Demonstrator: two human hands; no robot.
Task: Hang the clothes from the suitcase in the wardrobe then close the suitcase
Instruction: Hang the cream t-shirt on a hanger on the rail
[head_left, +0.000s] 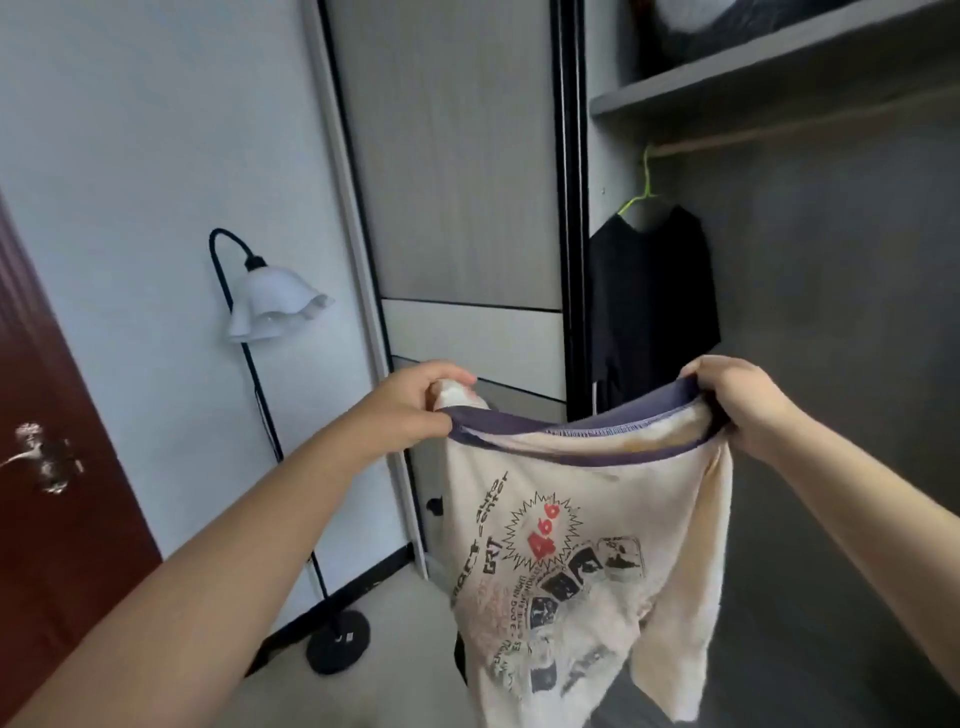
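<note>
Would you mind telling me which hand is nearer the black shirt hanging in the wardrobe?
Right. The right hand is just below the black shirt; the left hand is farther left.

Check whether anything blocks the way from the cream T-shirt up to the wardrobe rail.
Nothing visible blocks it. The left hand and right hand hold the cream T-shirt by its collar in front of the open wardrobe. The rail runs bare to the right of the black shirt on its green hanger. No hanger shows in the T-shirt.
</note>
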